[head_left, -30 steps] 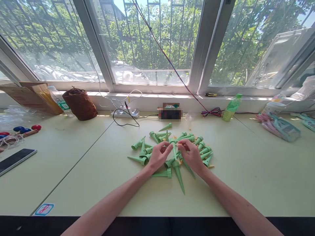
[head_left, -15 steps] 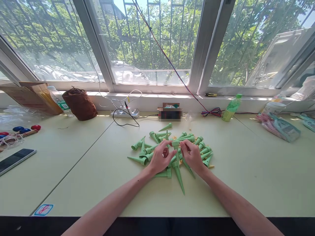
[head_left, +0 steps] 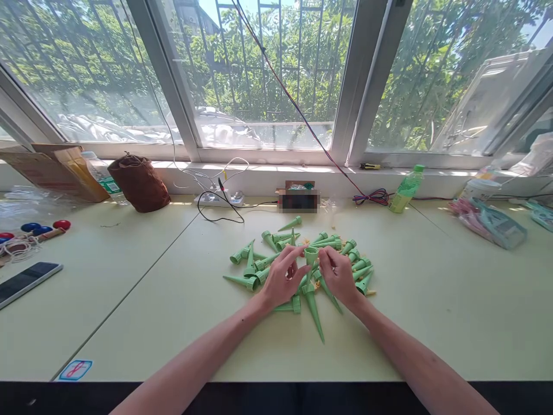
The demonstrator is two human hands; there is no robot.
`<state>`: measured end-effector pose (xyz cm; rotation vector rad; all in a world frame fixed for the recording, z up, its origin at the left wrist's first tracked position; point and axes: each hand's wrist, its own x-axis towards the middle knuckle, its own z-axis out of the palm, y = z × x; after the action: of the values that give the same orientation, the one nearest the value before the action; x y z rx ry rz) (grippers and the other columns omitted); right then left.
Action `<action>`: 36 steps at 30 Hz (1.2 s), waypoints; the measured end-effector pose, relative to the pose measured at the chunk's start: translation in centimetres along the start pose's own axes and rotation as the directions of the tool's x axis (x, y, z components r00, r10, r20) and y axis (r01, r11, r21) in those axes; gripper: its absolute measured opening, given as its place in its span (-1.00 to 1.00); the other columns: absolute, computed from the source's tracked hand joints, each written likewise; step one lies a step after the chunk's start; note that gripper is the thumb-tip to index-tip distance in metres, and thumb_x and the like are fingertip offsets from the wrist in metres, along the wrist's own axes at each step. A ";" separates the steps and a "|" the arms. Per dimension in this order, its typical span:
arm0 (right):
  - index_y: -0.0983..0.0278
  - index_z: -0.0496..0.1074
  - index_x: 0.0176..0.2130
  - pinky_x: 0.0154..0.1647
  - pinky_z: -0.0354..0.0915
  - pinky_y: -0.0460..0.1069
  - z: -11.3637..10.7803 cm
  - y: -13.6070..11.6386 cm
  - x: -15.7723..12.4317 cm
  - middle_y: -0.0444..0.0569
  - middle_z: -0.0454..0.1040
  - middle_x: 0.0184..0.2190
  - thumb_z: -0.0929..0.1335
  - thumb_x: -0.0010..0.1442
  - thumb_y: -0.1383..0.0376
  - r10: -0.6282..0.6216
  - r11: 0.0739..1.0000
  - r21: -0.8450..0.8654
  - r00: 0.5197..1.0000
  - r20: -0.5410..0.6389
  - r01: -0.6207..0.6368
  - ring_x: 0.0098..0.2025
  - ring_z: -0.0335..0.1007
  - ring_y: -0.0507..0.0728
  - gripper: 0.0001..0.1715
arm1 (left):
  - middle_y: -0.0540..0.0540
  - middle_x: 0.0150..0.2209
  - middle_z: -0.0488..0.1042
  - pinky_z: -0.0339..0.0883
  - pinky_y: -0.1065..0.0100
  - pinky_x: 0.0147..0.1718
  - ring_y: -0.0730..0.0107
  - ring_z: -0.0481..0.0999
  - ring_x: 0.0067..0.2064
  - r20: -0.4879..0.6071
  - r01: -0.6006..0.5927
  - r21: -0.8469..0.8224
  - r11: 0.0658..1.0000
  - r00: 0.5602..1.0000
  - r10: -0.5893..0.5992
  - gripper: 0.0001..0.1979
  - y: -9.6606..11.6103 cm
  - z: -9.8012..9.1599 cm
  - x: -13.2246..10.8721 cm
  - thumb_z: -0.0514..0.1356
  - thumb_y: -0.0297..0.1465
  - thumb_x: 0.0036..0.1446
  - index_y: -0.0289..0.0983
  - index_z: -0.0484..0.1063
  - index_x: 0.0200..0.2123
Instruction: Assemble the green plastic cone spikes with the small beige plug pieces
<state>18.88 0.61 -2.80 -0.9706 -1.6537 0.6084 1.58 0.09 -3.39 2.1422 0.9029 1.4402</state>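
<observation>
A pile of several green plastic cone spikes (head_left: 332,242) lies on the pale table (head_left: 151,300), with small yellow bits among them. My left hand (head_left: 280,280) pinches one green spike (head_left: 310,257) near its wide open end and holds it upright over the pile. Just right of it, my right hand (head_left: 339,275) has its fingers curled at the same spike's rim; whether it holds a small piece I cannot make out. A long spike (head_left: 315,311) points toward me below both hands.
On the left lie a phone (head_left: 26,280), red and blue balls with string (head_left: 30,229), a brown bag (head_left: 139,183) and a cardboard box (head_left: 64,170). A power strip (head_left: 218,199), a small box (head_left: 298,196) and a green bottle (head_left: 406,189) stand by the window. Packets (head_left: 492,222) lie right.
The spike between my hands has been turned upright, its open end now facing up. Both hands have shifted slightly toward me and closer together.
</observation>
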 end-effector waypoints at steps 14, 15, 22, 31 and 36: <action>0.21 0.15 -0.49 -0.54 0.02 -0.06 -0.1 -0.3 0.0 -0.22 0.17 -0.66 0.17 0.42 0.17 -0.085 0.994 -0.073 0.996 -0.018 0.084 -0.61 0.03 0.00 -0.57 | -0.13 -0.09 0.34 0.33 0.46 -0.47 0.66 0.25 -0.50 0.038 -0.195 0.101 0.976 0.981 0.192 -0.50 -0.7 -0.4 -0.1 0.10 -0.47 0.33 -0.05 0.23 0.29; 0.21 0.15 -0.48 -0.54 0.02 -0.06 -0.1 -0.3 0.0 -0.23 0.17 -0.65 0.17 0.41 0.17 -0.081 0.994 -0.079 0.996 -0.023 0.079 -0.61 0.03 0.00 -0.57 | -0.13 -0.09 0.33 0.34 0.46 -0.46 0.66 0.24 -0.51 0.038 -0.189 0.113 0.975 0.982 0.186 -0.51 -0.7 -0.3 -0.1 0.09 -0.47 0.34 -0.05 0.23 0.29; 0.22 0.20 -0.44 -0.52 0.05 -0.07 -0.2 -0.3 0.2 -0.23 0.15 -0.64 0.18 0.41 0.16 -0.034 0.991 -0.131 0.984 -0.177 0.011 -0.59 0.05 0.01 -0.61 | -0.12 -0.21 0.42 0.25 0.49 -0.54 0.56 0.30 -0.49 -0.027 0.107 0.086 0.991 0.994 -0.105 -0.73 0.1 0.1 0.4 0.08 -0.26 0.35 -0.28 0.46 -0.06; 0.24 0.27 -0.41 -0.47 0.07 -0.09 0.1 -0.4 0.0 -0.20 0.24 -0.57 0.19 0.41 0.24 -0.154 0.975 -0.163 0.988 0.004 0.153 -0.54 0.08 0.00 -0.66 | 0.04 -0.69 0.17 0.07 0.41 -0.57 0.51 0.14 -0.61 0.127 0.456 -0.162 0.875 0.889 -0.439 -0.32 0.4 0.1 0.6 -0.12 0.05 0.32 -0.32 0.36 -0.61; 0.24 0.28 -0.39 -0.47 0.09 -0.09 0.2 -0.2 0.1 -0.21 0.24 -0.56 0.20 0.41 0.23 -0.144 0.980 -0.135 0.989 0.026 0.147 -0.53 0.07 0.00 -0.68 | 0.06 -0.63 0.15 0.06 0.42 -0.54 0.52 0.11 -0.56 0.154 0.447 -0.162 0.880 0.892 -0.425 -0.42 0.3 -0.2 0.7 -0.07 0.00 0.33 -0.28 0.15 -0.60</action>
<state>18.67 0.56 -2.64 -0.9341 -1.7816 0.4097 1.65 0.37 -2.69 1.7148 1.0710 1.1145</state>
